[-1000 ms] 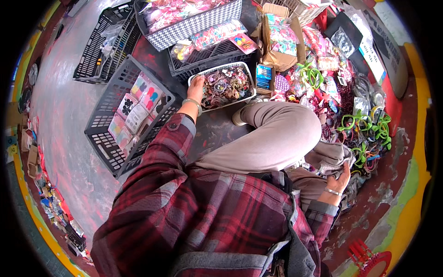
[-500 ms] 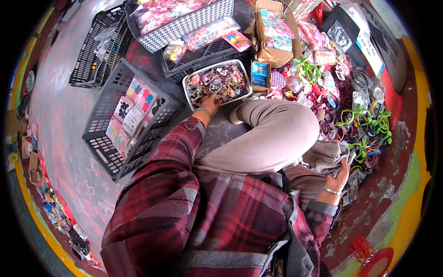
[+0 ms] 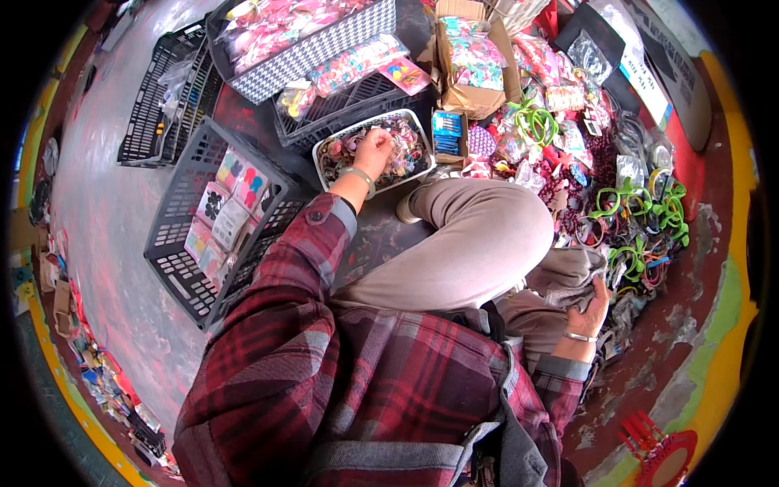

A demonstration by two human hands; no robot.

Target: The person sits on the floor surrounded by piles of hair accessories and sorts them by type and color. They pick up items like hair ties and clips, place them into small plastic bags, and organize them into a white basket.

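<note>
My left hand (image 3: pixel 374 154) is over a white basket (image 3: pixel 422 174) full of small mixed trinkets (image 3: pixel 406 140), which look like hair ties and bracelets. Its fingers are curled together; whatever they pinch is too small to make out. A grey cloth (image 3: pixel 566 276) lies by my bent knee, with my right hand (image 3: pixel 591 312) closed on its lower edge. Part of the right hand's grip is hidden by the cloth.
Left of the basket leans a dark crate (image 3: pixel 180 280) with packaged cards (image 3: pixel 231 217). Behind stand a patterned bin (image 3: pixel 316 53) of pink packets and a cardboard box (image 3: pixel 479 99). A small box of blue packets (image 3: pixel 448 134) adjoins a pile with green bands (image 3: pixel 607 203) at right.
My left hand has lifted from the basket's near side and moved farther in over the trinkets, its fingers now drawn together. My right hand stays on the grey cloth. The view has shifted slightly.
</note>
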